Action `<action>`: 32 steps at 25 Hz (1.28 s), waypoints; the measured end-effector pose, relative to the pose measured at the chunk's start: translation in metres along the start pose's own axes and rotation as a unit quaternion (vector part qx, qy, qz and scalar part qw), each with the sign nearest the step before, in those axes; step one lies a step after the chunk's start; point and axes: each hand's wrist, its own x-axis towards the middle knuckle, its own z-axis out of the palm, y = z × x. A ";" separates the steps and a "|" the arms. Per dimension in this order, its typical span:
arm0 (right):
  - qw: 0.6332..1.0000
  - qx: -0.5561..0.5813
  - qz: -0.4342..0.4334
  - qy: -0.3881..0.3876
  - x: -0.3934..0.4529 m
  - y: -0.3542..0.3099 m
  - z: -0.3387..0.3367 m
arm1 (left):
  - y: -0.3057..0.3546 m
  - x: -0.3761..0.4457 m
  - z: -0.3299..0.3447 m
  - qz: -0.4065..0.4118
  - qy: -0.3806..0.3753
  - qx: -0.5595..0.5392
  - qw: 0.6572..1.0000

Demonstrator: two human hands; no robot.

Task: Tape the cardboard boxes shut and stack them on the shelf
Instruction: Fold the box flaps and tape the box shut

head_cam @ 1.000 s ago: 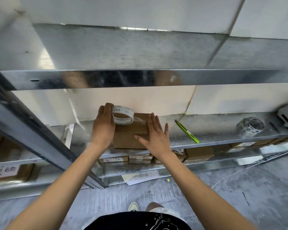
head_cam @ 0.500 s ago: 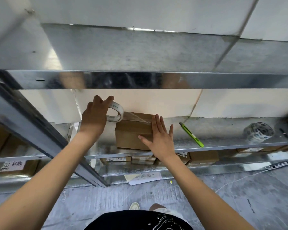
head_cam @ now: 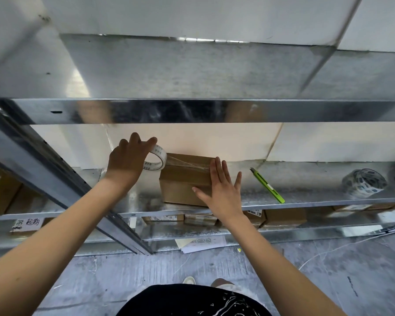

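1. Head view: a cardboard box [head_cam: 184, 179] sits on a metal shelf [head_cam: 306, 192], its far edge close to the pale back wall.
2. The left hand [head_cam: 129, 160] grips a roll of clear tape [head_cam: 156, 158] just left of the box's top far corner, fingers curled over the roll's upper rim.
3. A strip of clear tape [head_cam: 187, 164] runs taut from the roll across the box's top to its right edge.
4. The right hand [head_cam: 221, 190] lies flat against the box's right end, fingers straight and spread, fingertips [head_cam: 217, 164] touching the tape where it reaches the top edge; the thumb points left across the near face.
5. A green utility knife [head_cam: 267, 185] lies on the same shelf, right of the box and apart from it.
6. A second tape roll [head_cam: 363, 184] with a dark printed pattern rests farther right.
7. On the lower shelf [head_cam: 328, 232] several more cardboard boxes [head_cam: 283, 217] stand in a row, some with labels.
8. Sheets of paper [head_cam: 198, 244] lie below, at the floor's edge.
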 end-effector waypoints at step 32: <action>1.000 0.000 0.004 -0.020 0.000 -0.001 -0.010 | -0.008 0.007 0.001 0.005 -0.054 -0.044 0.998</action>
